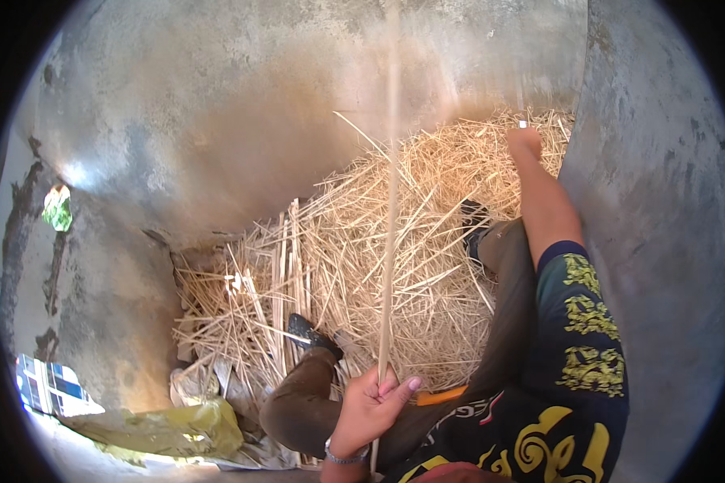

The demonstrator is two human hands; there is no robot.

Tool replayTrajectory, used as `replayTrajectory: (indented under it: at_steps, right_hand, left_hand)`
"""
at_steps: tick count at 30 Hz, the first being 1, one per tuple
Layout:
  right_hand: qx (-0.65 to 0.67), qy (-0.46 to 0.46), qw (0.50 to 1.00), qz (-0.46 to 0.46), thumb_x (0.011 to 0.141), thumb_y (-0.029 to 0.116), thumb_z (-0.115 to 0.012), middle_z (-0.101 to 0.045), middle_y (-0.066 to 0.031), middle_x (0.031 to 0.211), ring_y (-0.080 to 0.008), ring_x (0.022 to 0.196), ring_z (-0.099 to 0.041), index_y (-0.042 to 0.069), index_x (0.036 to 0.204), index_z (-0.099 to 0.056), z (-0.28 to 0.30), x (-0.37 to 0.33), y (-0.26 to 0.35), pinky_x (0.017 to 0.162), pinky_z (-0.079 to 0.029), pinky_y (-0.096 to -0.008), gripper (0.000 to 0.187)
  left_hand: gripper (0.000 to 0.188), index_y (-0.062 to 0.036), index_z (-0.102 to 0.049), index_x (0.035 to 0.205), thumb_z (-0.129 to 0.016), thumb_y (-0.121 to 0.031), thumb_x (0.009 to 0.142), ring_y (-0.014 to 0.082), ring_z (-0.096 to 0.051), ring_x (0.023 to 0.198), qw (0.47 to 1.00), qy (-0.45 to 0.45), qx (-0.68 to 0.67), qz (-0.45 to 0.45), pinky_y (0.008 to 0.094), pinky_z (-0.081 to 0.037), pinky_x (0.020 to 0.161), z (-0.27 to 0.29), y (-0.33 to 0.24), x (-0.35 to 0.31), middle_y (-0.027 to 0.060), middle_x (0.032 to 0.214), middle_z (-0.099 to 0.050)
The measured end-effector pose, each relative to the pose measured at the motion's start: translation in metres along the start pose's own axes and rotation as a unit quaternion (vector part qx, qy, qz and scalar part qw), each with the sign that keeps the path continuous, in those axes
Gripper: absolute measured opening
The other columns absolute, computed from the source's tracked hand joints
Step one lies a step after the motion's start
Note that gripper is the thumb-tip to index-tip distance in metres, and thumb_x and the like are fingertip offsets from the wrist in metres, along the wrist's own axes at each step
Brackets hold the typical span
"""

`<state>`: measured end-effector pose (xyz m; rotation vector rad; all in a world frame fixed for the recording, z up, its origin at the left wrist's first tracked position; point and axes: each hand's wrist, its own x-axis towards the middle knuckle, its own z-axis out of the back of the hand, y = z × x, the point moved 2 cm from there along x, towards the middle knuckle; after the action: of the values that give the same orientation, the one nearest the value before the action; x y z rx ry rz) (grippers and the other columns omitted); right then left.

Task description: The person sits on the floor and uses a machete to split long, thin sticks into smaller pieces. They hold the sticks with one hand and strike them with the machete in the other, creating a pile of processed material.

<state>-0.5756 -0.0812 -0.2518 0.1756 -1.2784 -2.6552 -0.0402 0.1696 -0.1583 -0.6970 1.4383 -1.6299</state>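
My left hand (374,409), with a bracelet at the wrist, is closed around a long, thin bamboo strip (391,217). The strip runs upward past the top of the head view, its lower end passing below my hand. My right arm is stretched out to the far right, and my right hand (525,141) is closed beside the wall. A small white piece (523,124) shows just beyond its fingers; what the hand grips is too small to name. Under and around my legs lies a pile of pale shavings and split strips (427,266).
Grey concrete walls rise behind (258,97) and at the right (660,241). Longer strips (286,258) lie at the left of the pile. A yellow-green plastic sheet (185,431) lies at the lower left. An orange object (441,396) shows partly beneath my leg.
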Motion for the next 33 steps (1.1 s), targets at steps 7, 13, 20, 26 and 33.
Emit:
replayTrajectory:
  at_steps: [7, 13, 20, 26, 33]
  right_hand:
    - [0.114, 0.040, 0.993, 0.016, 0.080, 0.029, -0.067, -0.071, -0.0239, 0.104, -0.0356, 0.097, -0.070, -0.007, 0.103, -0.068, 0.043, 0.023, -0.003, 0.084, -0.053, -0.0442, 0.043]
    - [0.094, 0.095, 0.952, 0.275, 0.084, 0.031, -0.066, -0.069, -0.0153, 0.075, -0.0268, 0.065, -0.065, 0.000, 0.089, -0.071, 0.048, -0.052, 0.055, 0.064, -0.050, -0.0418, 0.032]
    - [-0.037, 0.005, 0.725, 0.688, 0.086, 0.029, -0.068, -0.056, -0.0015, 0.054, -0.0138, 0.044, -0.049, 0.012, 0.074, -0.066, 0.025, -0.153, 0.079, 0.048, -0.041, -0.0371, 0.020]
    - [-0.166, 0.001, 0.757, 0.632, 0.088, 0.029, -0.066, -0.062, -0.0015, 0.062, -0.0141, 0.050, -0.055, 0.013, 0.076, -0.067, -0.010, -0.073, 0.065, 0.048, -0.045, -0.0350, 0.020]
    - [-0.253, 0.136, 0.865, 0.412, 0.088, 0.025, -0.067, -0.070, -0.0121, 0.082, -0.0261, 0.074, -0.070, 0.006, 0.097, -0.073, 0.002, -0.090, 0.057, 0.064, -0.055, -0.0409, 0.022]
  left_hand:
    - [0.036, -0.0129, -0.042, 0.074, -0.058, -0.025, 0.104, 0.0013, -0.036, 0.051, 0.991, -0.113, 0.051, 0.058, 0.0209, -0.027, 0.045, 0.033, 0.064, 0.052, -0.0075, 0.060, -0.040]
    - [0.044, -0.0069, -0.048, 0.076, -0.047, -0.037, 0.107, 0.0044, -0.040, 0.051, 0.988, -0.125, 0.088, 0.036, 0.0244, -0.033, 0.047, 0.023, 0.064, 0.060, -0.0041, 0.058, -0.043]
    - [0.043, 0.0004, -0.051, 0.081, -0.047, -0.034, 0.107, 0.0103, -0.044, 0.056, 0.962, -0.140, 0.232, 0.000, 0.0315, -0.039, 0.052, 0.022, 0.053, 0.051, 0.0028, 0.059, -0.047]
    - [0.035, 0.0000, -0.054, 0.083, -0.048, -0.025, 0.106, 0.0338, -0.057, 0.055, 0.939, -0.089, 0.329, -0.042, 0.0409, -0.044, 0.054, -0.005, 0.031, 0.035, 0.0174, 0.063, -0.056]
    - [0.032, 0.0018, -0.057, 0.085, -0.050, -0.022, 0.105, 0.0356, -0.057, 0.053, 0.959, -0.070, 0.272, -0.031, 0.0432, -0.043, 0.052, -0.003, 0.054, 0.039, 0.0193, 0.059, -0.054]
